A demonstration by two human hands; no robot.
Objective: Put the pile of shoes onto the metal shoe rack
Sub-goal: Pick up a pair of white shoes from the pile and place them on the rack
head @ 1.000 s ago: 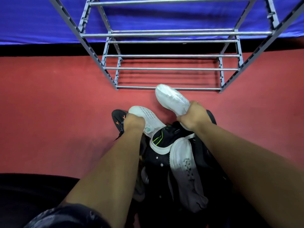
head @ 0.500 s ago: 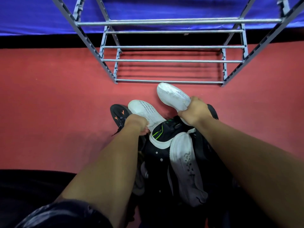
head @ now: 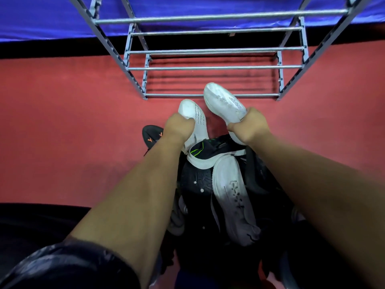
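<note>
Shoes in the pile (head: 225,195) lie closest to me, at six o'clock between my forearms: dark ones with a grey-white one sole-up on top, and a black shoe with orange marks (head: 151,136) poking out at nine o'clock of the heap. All of that rests on the red floor (head: 62,122) and is not yet touched.

Just beyond, my left hand (head: 179,127) is clenched around the left white shoe (head: 192,113), toe pointing to twelve o'clock. At about two o'clock from it, my right hand (head: 249,126) grips the right white shoe (head: 224,101) near its heel, its toe overlapping the lowest front bar from my view; I cannot tell whether it touches.

Farther out at twelve o'clock stands the metal shoe rack (head: 212,67), with a blue drape (head: 52,15) behind it. Every bar I can see carries nothing.

My reading: the job has barely begun. This first pair is lifted but not set down, so nothing is racked, and the whole heap remains after it. Next I would carry both white shoes forward onto the bottom tier.
</note>
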